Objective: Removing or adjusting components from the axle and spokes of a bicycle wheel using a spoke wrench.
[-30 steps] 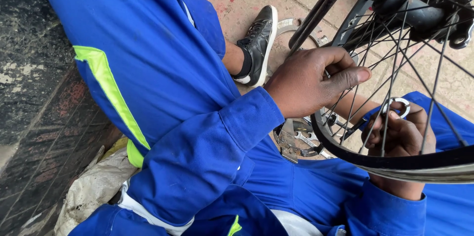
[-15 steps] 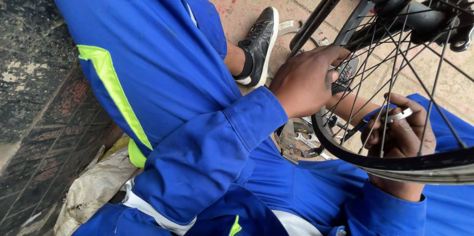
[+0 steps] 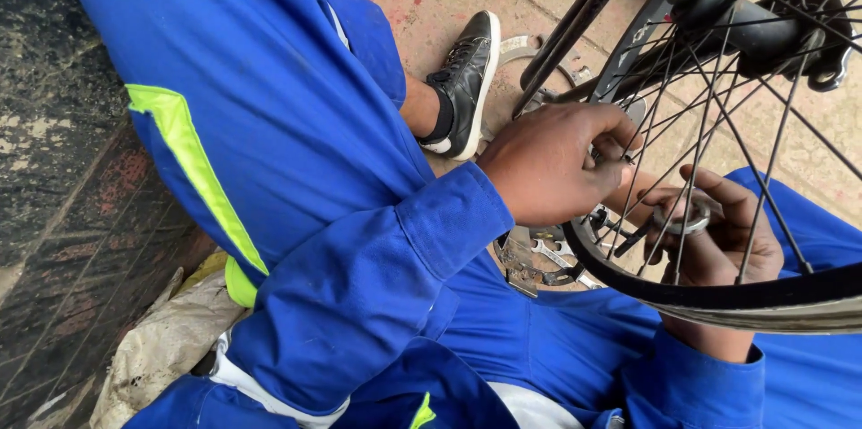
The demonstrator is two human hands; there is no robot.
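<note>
While set against the bicycle wheel (image 3: 718, 151), left hand (image 3: 552, 164) pinching spokes (image 3: 628, 137) with closed fingers; behind those spokes, right hand (image 3: 718, 240) gripping a round metal tool (image 3: 680, 216) (spoke wrench, seemingly).

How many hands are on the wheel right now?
2. The left hand pinches the spokes just above the rim; the right hand sits behind the spokes, holding a small round metal tool.

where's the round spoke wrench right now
In the head view, lower right: the round spoke wrench sits in the right hand, behind the spokes, just above the rim.
</note>
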